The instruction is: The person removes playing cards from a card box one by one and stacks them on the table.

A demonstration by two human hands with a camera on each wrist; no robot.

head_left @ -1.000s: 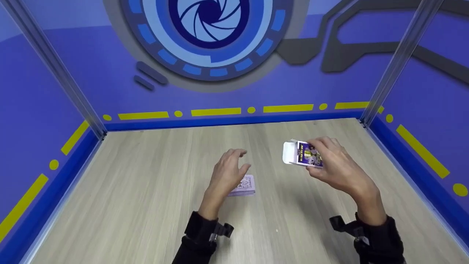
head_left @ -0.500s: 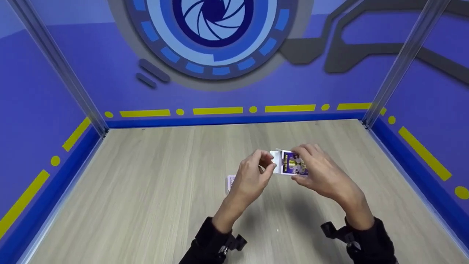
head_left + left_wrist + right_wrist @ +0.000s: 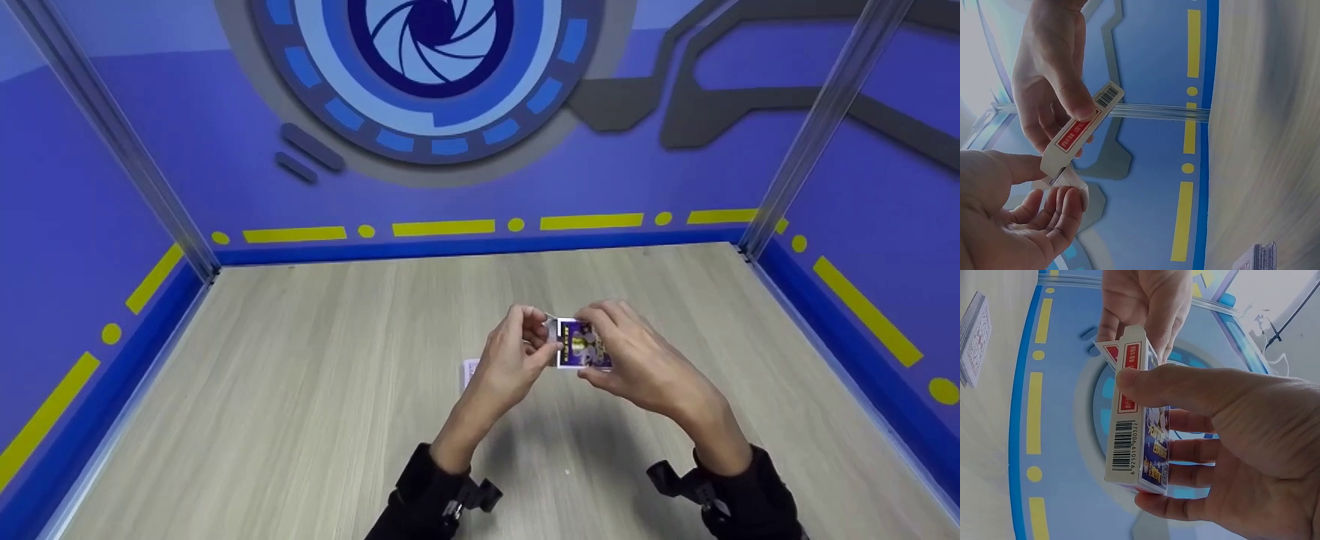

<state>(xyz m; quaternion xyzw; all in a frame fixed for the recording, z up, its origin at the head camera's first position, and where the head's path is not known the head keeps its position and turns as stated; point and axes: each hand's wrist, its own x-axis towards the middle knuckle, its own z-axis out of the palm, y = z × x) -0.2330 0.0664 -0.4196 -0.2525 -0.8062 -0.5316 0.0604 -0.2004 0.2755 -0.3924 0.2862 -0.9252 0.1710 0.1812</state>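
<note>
A small purple-and-white playing card box [image 3: 576, 346] is held up over the table between both hands. My right hand [image 3: 645, 356] grips it by its long edges; in the right wrist view the thumb lies on the box's narrow white side [image 3: 1124, 410] with its barcode. At the box's open end is my left hand [image 3: 514, 352], thumb at the edge and curled fingers around the white flap [image 3: 1075, 185], which stands out from the box. A stack of playing cards [image 3: 469, 369] lies on the table, mostly hidden behind the left hand and seen more fully in the right wrist view.
The wood-grain table [image 3: 315, 390] is bounded by blue printed walls [image 3: 225, 150] at the back and both sides. Metal corner posts [image 3: 814, 127] rise at the back corners. Black wrist straps with small cameras sit on both forearms.
The right hand has brought the card box left and slightly nearer. My left hand has moved right from above the card stack to the box's flap and now holds it.
</note>
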